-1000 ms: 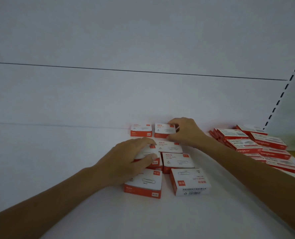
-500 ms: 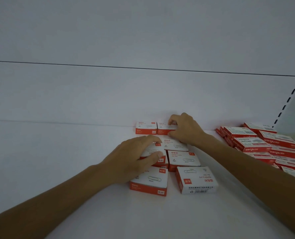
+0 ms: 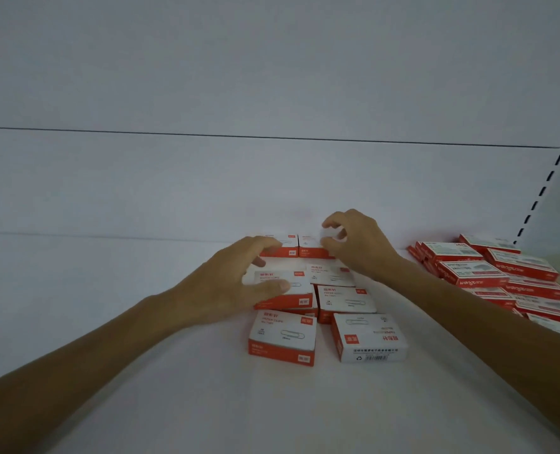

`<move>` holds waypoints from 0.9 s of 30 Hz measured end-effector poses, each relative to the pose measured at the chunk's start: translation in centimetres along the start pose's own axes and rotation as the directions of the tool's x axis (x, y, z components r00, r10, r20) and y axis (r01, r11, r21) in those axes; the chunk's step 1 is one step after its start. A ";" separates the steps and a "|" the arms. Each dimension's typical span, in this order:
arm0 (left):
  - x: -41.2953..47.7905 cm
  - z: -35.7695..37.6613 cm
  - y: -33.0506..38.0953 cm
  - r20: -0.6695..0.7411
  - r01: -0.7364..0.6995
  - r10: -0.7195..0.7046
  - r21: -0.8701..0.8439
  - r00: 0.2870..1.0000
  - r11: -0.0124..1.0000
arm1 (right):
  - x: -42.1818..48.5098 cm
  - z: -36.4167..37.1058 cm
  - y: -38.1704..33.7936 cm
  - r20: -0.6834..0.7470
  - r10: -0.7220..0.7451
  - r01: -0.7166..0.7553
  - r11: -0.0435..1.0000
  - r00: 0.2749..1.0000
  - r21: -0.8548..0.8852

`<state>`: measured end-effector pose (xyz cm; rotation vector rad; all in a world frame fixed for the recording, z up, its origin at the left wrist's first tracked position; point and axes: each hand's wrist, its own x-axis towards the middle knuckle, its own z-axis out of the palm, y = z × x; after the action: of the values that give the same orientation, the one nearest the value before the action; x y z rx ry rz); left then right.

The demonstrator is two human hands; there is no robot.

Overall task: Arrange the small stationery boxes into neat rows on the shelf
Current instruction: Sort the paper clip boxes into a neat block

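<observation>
Several small white-and-red paper-clip boxes lie in a loose cluster on the white shelf (image 3: 124, 339). Two of them, the back-left box (image 3: 280, 247) and the back-right box (image 3: 309, 249), stand side by side against the back panel. My left hand (image 3: 236, 283) grips a second-row box (image 3: 288, 290), thumb on its top and fingers over its far edge. That box sits tilted over another one. My right hand (image 3: 357, 247) hovers at the back-right box with fingers curled and apart, holding nothing. Nearer me lie a front-left box (image 3: 283, 337) and a front-right box (image 3: 370, 339), the latter turned the other way round.
A pile of red staple boxes (image 3: 501, 273) fills the shelf's right side, close to my right forearm. A slotted upright (image 3: 547, 181) rises at the far right. Bare white shelf stretches to the left of the cluster and in front of it.
My right hand slid the back-right box against its neighbour, then its fingers lifted and spread. My left hand stayed on the second-row box, now with a wider grasp.
</observation>
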<state>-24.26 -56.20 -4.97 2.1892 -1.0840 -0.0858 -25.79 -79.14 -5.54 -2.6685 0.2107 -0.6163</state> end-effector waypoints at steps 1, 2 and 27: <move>-0.3 -0.4 -0.2 0.000 0.013 -0.013 -0.009 1.000 1.000 | -0.6 -0.5 -0.5 -0.014 -0.053 0.054 0.998 0.998 0.043; -0.7 -0.6 -0.4 -0.019 0.021 -0.021 -0.033 1.000 0.999 | -1.4 -1.0 -1.0 -0.015 -0.105 0.106 0.991 0.994 0.086; -4.5 0.9 -0.9 -0.170 -0.108 0.110 0.018 0.979 0.994 | -7.1 -1.7 -4.2 -0.201 -0.327 0.363 0.913 0.923 0.184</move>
<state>-26.89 -53.08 -7.21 2.0976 -1.1057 0.1531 -32.70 -74.23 -5.20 -2.4554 -0.2808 -0.9171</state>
